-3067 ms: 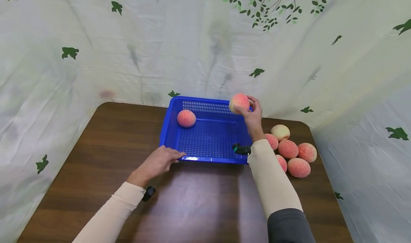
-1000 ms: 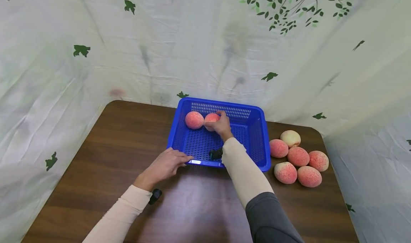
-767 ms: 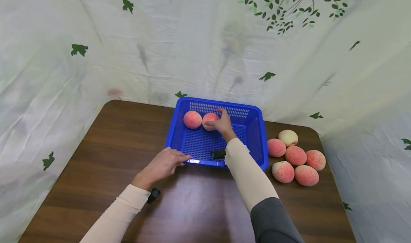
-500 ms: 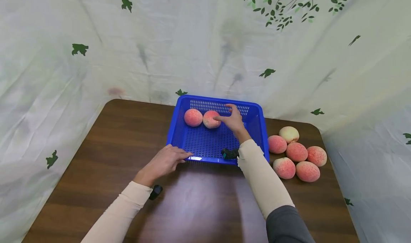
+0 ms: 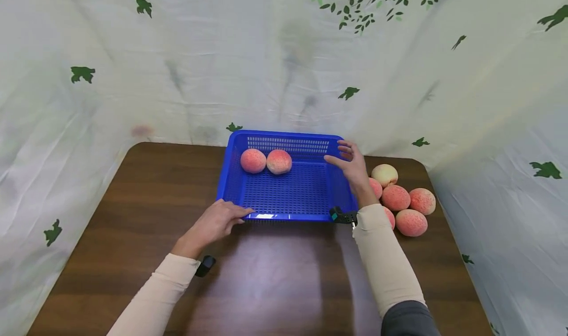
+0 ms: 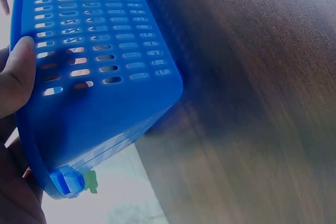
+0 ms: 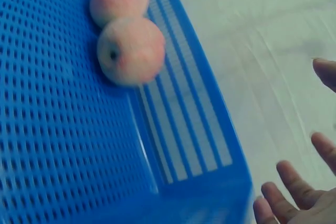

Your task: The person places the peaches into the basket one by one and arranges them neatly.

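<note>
My left hand (image 5: 218, 222) grips the near left corner of the blue plastic basket (image 5: 293, 217). In the left wrist view the thumb (image 6: 21, 74) presses on the slotted outer wall, with the other fingers mostly hidden behind the rim. Two pink peaches lie side by side along the basket's back wall, a left peach (image 5: 253, 161) and a right peach (image 5: 279, 162). Over the basket's right side is my right hand (image 5: 352, 166), fingers spread and holding nothing. The right wrist view shows its fingertips (image 7: 286, 169) beyond the basket rim.
Right of the basket, several more peaches (image 5: 396, 198) lie clustered on the brown wooden table (image 5: 284, 277). One pale peach (image 5: 384, 175) sits at their back. A white cloth backdrop (image 5: 199, 69) with green leaf prints rises behind the table and at the sides.
My right hand has set a second peach beside the first in the basket, let go, and moved right. The left hand keeps its grip on the basket. The head view has shifted slightly.
</note>
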Demonstrator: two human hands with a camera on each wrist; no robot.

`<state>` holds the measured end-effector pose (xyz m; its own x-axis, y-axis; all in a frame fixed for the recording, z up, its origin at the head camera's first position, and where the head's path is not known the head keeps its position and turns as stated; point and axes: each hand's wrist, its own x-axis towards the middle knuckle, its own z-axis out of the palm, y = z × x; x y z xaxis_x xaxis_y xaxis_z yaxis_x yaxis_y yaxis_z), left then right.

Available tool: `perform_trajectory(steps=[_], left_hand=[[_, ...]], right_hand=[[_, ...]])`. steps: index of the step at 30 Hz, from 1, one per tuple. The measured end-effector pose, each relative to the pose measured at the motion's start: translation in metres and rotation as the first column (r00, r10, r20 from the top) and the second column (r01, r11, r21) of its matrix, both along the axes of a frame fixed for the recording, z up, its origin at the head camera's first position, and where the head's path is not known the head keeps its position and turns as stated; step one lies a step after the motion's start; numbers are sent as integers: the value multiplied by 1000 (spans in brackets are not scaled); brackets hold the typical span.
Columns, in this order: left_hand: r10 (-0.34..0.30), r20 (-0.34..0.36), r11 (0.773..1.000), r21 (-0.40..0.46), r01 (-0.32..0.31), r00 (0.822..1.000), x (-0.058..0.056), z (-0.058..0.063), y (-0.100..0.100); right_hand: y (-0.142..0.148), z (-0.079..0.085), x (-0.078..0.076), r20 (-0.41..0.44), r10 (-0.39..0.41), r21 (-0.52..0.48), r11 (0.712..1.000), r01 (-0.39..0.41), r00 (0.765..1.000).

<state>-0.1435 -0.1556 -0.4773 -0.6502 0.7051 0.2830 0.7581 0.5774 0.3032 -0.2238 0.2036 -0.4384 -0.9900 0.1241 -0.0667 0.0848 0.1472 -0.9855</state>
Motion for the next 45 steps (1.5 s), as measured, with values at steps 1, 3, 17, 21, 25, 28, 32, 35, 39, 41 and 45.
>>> perform_trajectory(steps=[1, 3, 17, 21, 25, 28, 32, 35, 39, 41, 45], left_hand=[[0, -1, 1000, 2, 0, 1000, 0, 0, -1], [-1, -1, 1000, 3, 1, 1000, 1, -1, -2], [-28, 17, 999, 47, 27, 999, -1, 1, 1], [-29, 9, 998, 53, 29, 1000, -2, 1, 2], [-23, -15, 998, 54, 24, 1000, -2, -1, 2], [-5, -31, 999, 36, 7, 999, 1, -3, 1], [30, -46, 999, 18, -30, 998, 4, -5, 0], [46, -60, 999, 23, -44, 997, 6, -7, 0], [76, -86, 997, 9, -75, 993, 10, -11, 2], [86, -107, 996, -1, -87, 990, 11, -13, 3], [86, -171, 996, 13, -85, 982, 11, -18, 3]], right_hand=[[5, 0, 2, -7, -10, -16, 1000, 10, 1000], [15, -2, 8, -16, -38, -42, 998, 37, 999], [84, -11, 53, -40, -214, -162, 965, 205, 976], [105, -16, 68, -47, -303, -220, 933, 286, 952], [125, -20, 82, -21, -398, -233, 894, 382, 917], [136, -23, 92, 21, -470, -211, 860, 464, 882], [147, -30, 104, 31, -533, -233, 818, 525, 845], [154, -38, 112, 4, -569, -257, 794, 550, 823], [160, -46, 122, 16, -614, -191, 773, 605, 789], [161, -50, 129, 26, -633, -138, 765, 630, 774], [163, -64, 139, 22, -664, -86, 744, 663, 747]])
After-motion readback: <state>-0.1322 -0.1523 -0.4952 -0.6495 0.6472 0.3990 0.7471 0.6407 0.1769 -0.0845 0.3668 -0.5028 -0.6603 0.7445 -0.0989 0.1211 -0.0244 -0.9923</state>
